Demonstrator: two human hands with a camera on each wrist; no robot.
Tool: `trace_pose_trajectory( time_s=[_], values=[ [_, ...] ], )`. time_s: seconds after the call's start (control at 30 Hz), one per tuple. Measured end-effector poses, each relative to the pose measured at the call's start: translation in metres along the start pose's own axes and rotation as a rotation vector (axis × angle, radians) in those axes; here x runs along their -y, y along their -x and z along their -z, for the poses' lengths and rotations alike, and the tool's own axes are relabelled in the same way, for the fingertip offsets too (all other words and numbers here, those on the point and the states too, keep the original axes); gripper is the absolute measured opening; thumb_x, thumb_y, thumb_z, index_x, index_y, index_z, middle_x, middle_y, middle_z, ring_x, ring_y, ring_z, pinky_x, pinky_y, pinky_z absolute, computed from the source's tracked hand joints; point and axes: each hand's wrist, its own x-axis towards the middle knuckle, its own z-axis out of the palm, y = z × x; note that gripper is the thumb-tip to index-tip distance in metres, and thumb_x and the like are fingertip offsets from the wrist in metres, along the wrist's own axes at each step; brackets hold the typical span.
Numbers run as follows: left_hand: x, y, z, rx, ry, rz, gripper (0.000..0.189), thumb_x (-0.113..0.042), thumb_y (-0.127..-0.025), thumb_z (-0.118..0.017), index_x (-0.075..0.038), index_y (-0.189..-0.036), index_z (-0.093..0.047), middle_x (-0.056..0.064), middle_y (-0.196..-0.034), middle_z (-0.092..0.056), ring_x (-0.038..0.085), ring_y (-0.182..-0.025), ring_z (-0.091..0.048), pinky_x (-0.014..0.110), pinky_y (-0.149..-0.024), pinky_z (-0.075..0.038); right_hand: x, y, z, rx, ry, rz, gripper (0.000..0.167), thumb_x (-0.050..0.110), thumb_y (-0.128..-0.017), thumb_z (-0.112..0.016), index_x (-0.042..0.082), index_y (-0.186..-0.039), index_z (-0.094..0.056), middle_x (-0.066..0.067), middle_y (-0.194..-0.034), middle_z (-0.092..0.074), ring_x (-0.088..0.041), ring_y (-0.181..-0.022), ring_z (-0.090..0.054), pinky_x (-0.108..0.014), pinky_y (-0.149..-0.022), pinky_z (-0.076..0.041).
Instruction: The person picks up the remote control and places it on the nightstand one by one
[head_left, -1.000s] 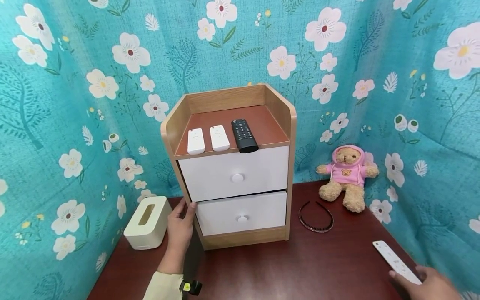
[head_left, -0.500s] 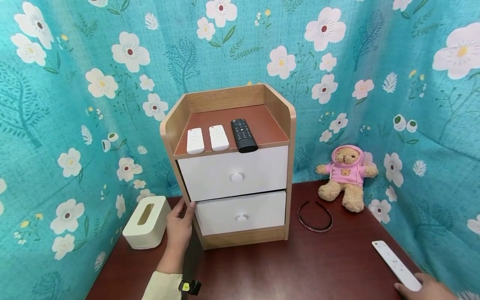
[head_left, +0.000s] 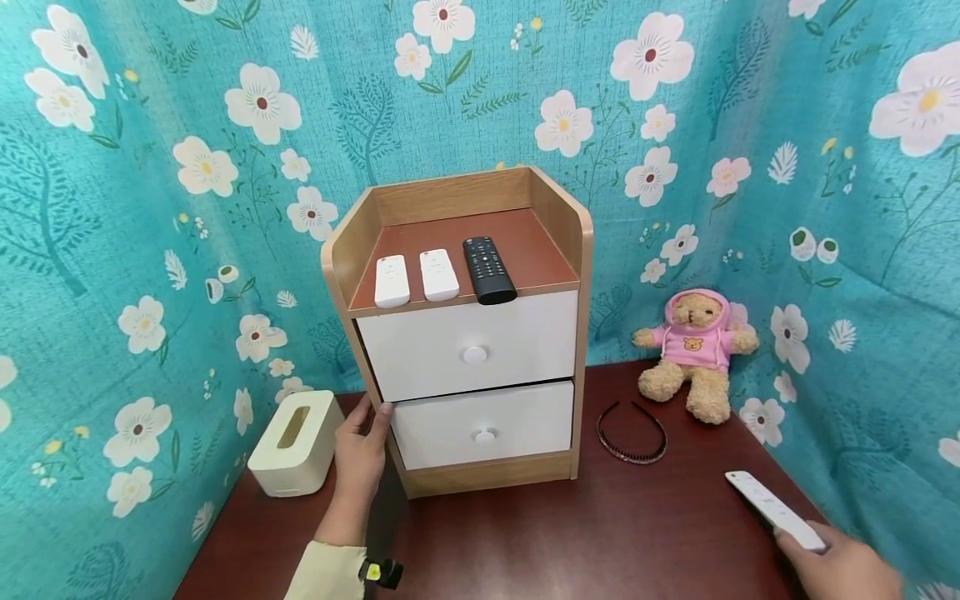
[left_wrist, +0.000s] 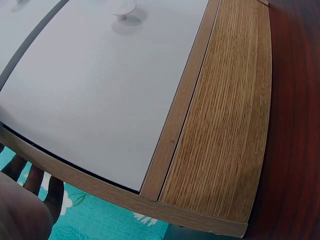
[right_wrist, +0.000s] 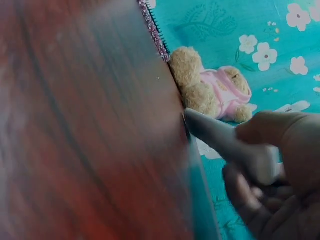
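My left hand [head_left: 362, 446] rests at the left side of a small wooden cabinet [head_left: 491, 467] with two white drawers. Its thumb lies near the front edge, and its fairly straight fingers [left_wrist: 34, 179] reach along the side panel. At the lower right, my right hand [head_left: 843, 562] holds a white remote control [head_left: 776, 510] by its near end, the far end pointing up and left. The same remote [right_wrist: 215, 132] looks blurred in the right wrist view, between thumb and fingers. On the cabinet top lie two white remotes [head_left: 392, 282] [head_left: 438, 275] and a black remote [head_left: 487, 268].
A cream tissue box [head_left: 296, 446] stands left of the cabinet. To the right lie a dark headband [head_left: 633, 458] and a teddy bear [head_left: 693, 354] in a pink hoodie against the floral curtain [head_left: 480, 83]. The dark red tabletop [head_left: 525, 542] stretches across the front.
My right hand dips slightly toward the lower right, then comes up and left with the white remote control. My left hand and the cabinet stay where they are.
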Motion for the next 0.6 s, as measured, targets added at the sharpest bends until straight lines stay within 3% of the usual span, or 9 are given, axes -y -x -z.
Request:
trace_pose_trajectory(
  time_s=[0.23,0.33,0.4,0.6],
  values=[
    [-0.002,0.001,-0.001,-0.001,0.004,0.002,0.043,-0.023,-0.108,-0.072,-0.014,-0.151,-0.068,0.014,-0.144,-0.072,0.004,-0.120,-0.063,0.011,-0.094,-0.051,0.033,0.020,0.012,-0.167,-0.183,-0.066,0.066,0.044,-0.098,-0.074,-0.009,-0.136,-0.063,-0.041,-0.122,-0.066,-0.050,-0.101,-0.066,-0.064,-0.094,-0.046],
    [-0.001,0.000,-0.001,-0.003,0.003,-0.005,0.043,-0.023,-0.108,-0.072,-0.013,-0.150,-0.067,0.013,-0.147,-0.070,0.003,-0.124,-0.062,0.012,-0.095,-0.050,0.050,0.031,0.021,-0.246,-0.291,-0.030,0.065,0.043,-0.098,-0.075,-0.007,-0.138,-0.065,-0.040,-0.120,-0.069,-0.055,-0.105,-0.064,-0.063,-0.093,-0.042],
    [0.001,-0.001,-0.001,-0.003,0.003,-0.011,0.043,-0.022,-0.108,-0.072,-0.012,-0.150,-0.068,0.013,-0.148,-0.069,0.002,-0.125,-0.061,0.012,-0.096,-0.050,0.061,0.039,0.027,-0.318,-0.344,0.012,0.062,0.042,-0.097,-0.077,-0.004,-0.137,-0.069,-0.036,-0.111,-0.074,-0.055,-0.102,-0.066,-0.058,-0.084,-0.043],
    [0.004,-0.002,-0.002,-0.008,0.014,-0.002,0.043,-0.021,-0.109,-0.070,-0.011,-0.150,-0.067,0.013,-0.149,-0.068,0.001,-0.124,-0.062,0.012,-0.095,-0.051,0.099,0.066,0.053,-0.496,-0.413,0.135,0.055,0.040,-0.092,-0.082,0.002,-0.132,-0.077,-0.029,-0.097,-0.079,-0.051,-0.093,-0.069,-0.044,-0.069,-0.038]
  ],
)
